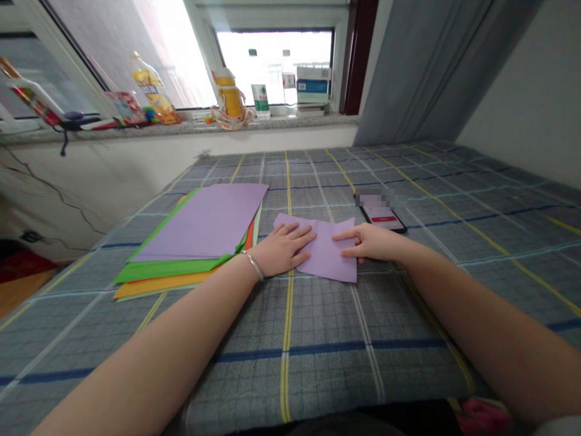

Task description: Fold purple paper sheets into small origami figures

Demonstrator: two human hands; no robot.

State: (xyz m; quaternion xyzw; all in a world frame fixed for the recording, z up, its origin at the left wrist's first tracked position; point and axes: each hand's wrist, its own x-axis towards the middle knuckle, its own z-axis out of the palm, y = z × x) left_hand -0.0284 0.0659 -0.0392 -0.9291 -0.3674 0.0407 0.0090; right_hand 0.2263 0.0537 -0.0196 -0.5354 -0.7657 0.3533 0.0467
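The purple sheet [324, 253] could be wrinkled if dragged unevenly by the flat-spread left hand [282, 247] at nine o'clock and the parted-fingered right hand [370, 242] at three.

One left hand [282, 249], one right hand [374, 241], one bracelet [254, 266], one small purple sheet [329, 257], one phone [382, 218] at right, one paper stack [200, 221] at left; on the far sill [308, 122] stand two clear bottles [260, 100] and one yellow flask [230, 100].
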